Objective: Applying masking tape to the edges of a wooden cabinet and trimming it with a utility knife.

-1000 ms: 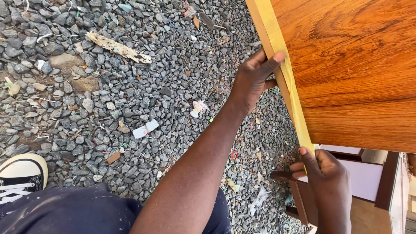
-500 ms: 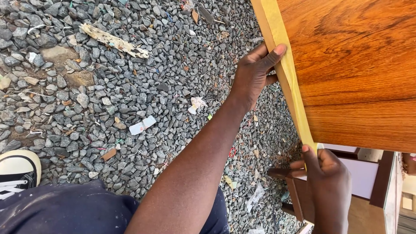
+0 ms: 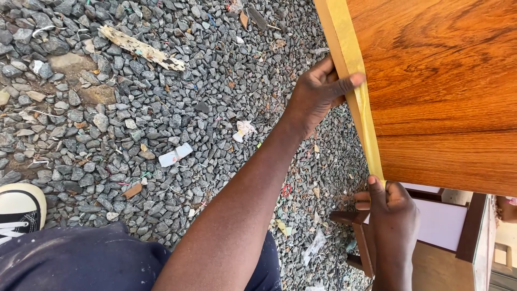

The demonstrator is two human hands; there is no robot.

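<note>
Fingers (image 3: 344, 83) of our left hand (image 3: 318, 94) are pressing flat against the pale yellow edge strip (image 3: 353, 81) that is running down the side of the large glossy orange-brown wooden panel (image 3: 441, 91), with the thumb lying across the strip's face and the other fingers curling behind the edge. Our right hand (image 3: 390, 207) is working at the panel's lower corner, fingers bunched together and pinching the end of the strip between thumb and forefinger.

We are holding the panel over grey gravel ground (image 3: 161, 108), where a weathered scrap of wood (image 3: 142, 49) and a small white paper scrap (image 3: 175, 154) are lying. A black-and-white sneaker (image 3: 19, 210) is showing at the lower left.

We are judging the panel to be stiff and fairly heavy, its lacquered face slippery, so the edges are looking like the better places to grip. The strip is appearing thin and flexible, likely to crease or lift, so we are judging flat finger pressure along its length to suit it best.
</note>
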